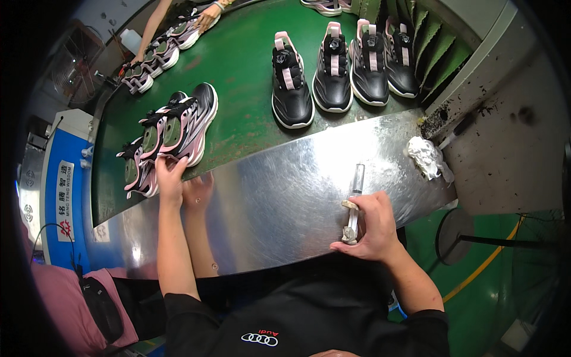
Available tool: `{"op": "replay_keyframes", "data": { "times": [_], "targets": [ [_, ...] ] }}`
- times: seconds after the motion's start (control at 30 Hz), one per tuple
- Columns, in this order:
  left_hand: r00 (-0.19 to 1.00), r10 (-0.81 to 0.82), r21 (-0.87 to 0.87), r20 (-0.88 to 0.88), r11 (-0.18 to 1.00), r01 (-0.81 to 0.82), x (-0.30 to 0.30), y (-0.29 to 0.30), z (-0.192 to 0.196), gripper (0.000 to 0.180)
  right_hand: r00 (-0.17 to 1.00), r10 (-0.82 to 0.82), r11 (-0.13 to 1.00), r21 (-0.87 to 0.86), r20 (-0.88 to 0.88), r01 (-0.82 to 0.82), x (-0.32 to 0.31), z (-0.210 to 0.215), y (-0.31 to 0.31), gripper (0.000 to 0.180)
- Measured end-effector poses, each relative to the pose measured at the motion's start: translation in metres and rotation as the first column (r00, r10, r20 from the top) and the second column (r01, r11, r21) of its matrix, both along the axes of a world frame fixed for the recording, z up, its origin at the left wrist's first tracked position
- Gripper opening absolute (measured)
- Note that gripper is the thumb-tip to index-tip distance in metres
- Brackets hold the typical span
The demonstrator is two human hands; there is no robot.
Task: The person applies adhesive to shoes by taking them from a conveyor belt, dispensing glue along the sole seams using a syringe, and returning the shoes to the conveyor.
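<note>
My left hand (171, 180) pinches the heel of a black and pink sneaker (191, 132) with a white sole. That sneaker lies tilted on its side against others like it on the green belt, toes pointing away. In my right hand (379, 225), thumb and fingers grip a clear syringe (358, 178) over the metal ledge. Its tip points away from me, and pale, crusted wrapping covers its finger flange and plunger end. Ahead, several black sneakers (291, 89) with pink straps stand upright in a row, toes toward me.
A shiny metal ledge (256, 202) runs along the belt's near edge. Crumpled white tissue (427, 157) lies at its right end beside a machine housing (505, 131) with green curtain flaps (437, 47). A co-worker's hand (208, 16) touches sneakers at far left. A person in pink (53, 303) is lower left.
</note>
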State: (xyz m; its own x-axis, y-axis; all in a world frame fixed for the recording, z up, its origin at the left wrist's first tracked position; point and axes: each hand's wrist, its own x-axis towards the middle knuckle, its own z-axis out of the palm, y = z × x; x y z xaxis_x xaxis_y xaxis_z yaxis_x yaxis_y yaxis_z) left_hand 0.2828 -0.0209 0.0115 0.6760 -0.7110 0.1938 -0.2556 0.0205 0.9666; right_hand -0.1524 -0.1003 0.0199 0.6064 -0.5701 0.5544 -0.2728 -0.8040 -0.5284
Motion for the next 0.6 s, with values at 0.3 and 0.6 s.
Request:
{"op": "replay_keyframes", "data": {
  "times": [0.3, 0.6],
  "targets": [
    [0.997, 0.065, 0.213, 0.044, 0.974, -0.073, 0.004, -0.03, 0.029, 0.061, 0.999, -0.045, 0.999, 0.022, -0.007, 0.045, 0.008, -0.001, 0.009, 0.075],
    [0.945, -0.25, 0.097, 0.213, 0.967, 0.234, -0.107, 0.096, 0.049, 0.086, 0.999, 0.006, 0.985, 0.173, 0.033, -0.011, -0.011, 0.003, 0.014, 0.08]
  ]
}}
